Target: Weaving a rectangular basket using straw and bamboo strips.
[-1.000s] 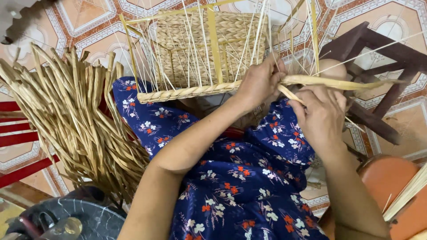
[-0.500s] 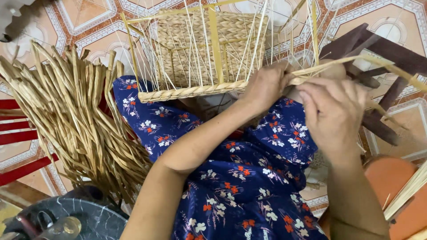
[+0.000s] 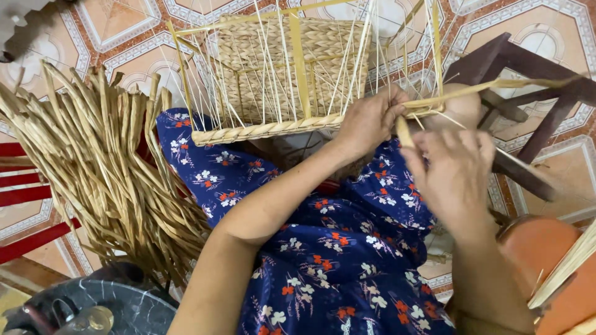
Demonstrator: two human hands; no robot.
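Note:
A half-woven basket [image 3: 292,68] rests on my lap, its woven base facing me and thin pale ribs fanning up from a yellow frame. A braided straw row [image 3: 267,130] runs along the near rim. My left hand [image 3: 369,118] pinches that rim at its right end, fingers closed on the weave. My right hand [image 3: 456,170] is just to the right, fingers closed on a flat straw strand [image 3: 490,87] that stretches off toward the upper right. My blue flowered dress [image 3: 323,248] fills the lower middle.
A thick bundle of dried straw strands [image 3: 105,174] lies to my left over red slats [image 3: 25,198]. A dark wooden stool [image 3: 534,80] stands at the right on patterned floor tiles. An orange seat [image 3: 546,260] is at lower right, a dark round container [image 3: 118,307] at lower left.
My right hand has pulled the straw strand up and out to the right, then drawn back toward me. My left hand has stayed on the basket rim.

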